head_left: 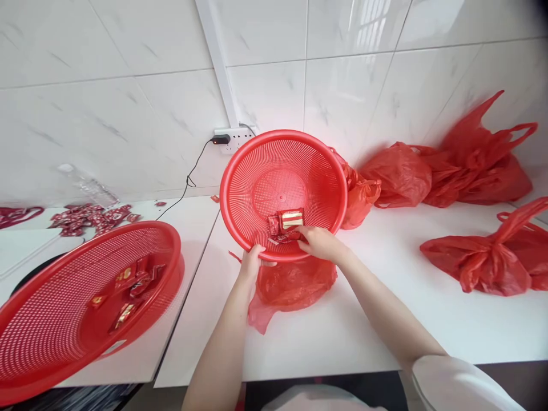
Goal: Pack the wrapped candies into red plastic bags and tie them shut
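A red plastic mesh basket (285, 138) is tilted toward me above the white table. My left hand (252, 265) is closed on its near rim, thumb over the edge. Inside the basket, my right hand (320, 242) has its fingers bent together at the corner of a red wrapped packet with a cream-and-gold pattern (292, 219). Its fingertips are partly hidden. Beside that packet lie a few smaller dark red wrapped packets (274, 225). Under the basket, a thin red plastic bag (295, 285) lies on the table.
At left stands a second red mesh basket (171, 234) holding several red wrapped packets (137, 282). Patterned red packets (92, 217) and a clear bottle (92, 185) lie behind it. Tied red bags (398, 174) line the wall; another bag (488, 260) is at right. A power strip (235, 138) has a cable.
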`<state>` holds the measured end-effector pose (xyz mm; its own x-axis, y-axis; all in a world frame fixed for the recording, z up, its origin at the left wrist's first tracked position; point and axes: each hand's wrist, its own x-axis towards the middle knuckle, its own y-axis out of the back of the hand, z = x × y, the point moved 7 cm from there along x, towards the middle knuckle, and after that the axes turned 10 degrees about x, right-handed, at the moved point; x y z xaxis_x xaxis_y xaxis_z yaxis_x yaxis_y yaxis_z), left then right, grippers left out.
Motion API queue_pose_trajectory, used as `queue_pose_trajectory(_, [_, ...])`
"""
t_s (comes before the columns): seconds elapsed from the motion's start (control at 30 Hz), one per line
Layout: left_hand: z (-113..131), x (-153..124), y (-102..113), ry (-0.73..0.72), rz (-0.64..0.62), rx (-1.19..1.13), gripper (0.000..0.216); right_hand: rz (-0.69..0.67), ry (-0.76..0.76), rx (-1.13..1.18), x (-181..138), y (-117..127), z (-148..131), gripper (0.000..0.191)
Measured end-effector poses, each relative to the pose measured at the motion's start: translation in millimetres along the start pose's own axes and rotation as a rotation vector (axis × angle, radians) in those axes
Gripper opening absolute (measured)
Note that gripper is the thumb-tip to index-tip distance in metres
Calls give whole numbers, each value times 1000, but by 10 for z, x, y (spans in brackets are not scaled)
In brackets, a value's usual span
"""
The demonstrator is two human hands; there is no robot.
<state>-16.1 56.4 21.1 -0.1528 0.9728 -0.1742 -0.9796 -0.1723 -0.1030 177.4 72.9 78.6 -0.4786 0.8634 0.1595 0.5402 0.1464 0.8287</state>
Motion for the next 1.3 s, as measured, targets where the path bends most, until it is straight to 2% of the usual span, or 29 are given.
queue_pose_trajectory(0.17, [2,79,66,-28,3,68,29,20,103,384,-64,217,-136,26])
queue_pose_trajectory(0.27, [11,102,65,-22,-10,66,35,-71,133,535,-86,202,-213,30])
queue_pose_trajectory(0.33, [14,96,43,-23,-20,55,36,-53,124,588,-77,187,-217,32])
queue_pose_trajectory(0.47, [-21,50,-27,-37,-32,16,32,121,126,472,-40,172,-186,31])
queue_pose_trajectory(0.67, [-88,-14,-150,-67,-112,-23,24,-7,264,267,-17,-81,-309,52])
queue_pose_trajectory(0.77, [-84,-19,-147,-89,-102,-11,20,11,214,305,-21,-48,-268,38])
queue_pose_trajectory(0.83, [-90,-14,-145,-92,-105,6,18,-23,182,392,-38,1,-233,32])
queue_pose_trajectory(0.93, [-116,8,-122,-86,-96,60,12,-95,154,487,-73,92,-196,28])
queue_pose_trajectory(1.03, [-126,32,-84,-101,-69,65,10,-96,151,491,-83,189,-175,24])
queue_pose_trajectory(1.17, [-124,18,-88,-116,-79,42,16,24,243,346,-46,225,-188,27])
queue_pose_trajectory(1.23, [-135,-16,-135,-110,-126,79,17,151,188,231,-14,197,-120,30])
queue_pose_trajectory(1.3, [-149,-62,-207,-110,-197,132,21,237,95,144,7,129,-42,50])
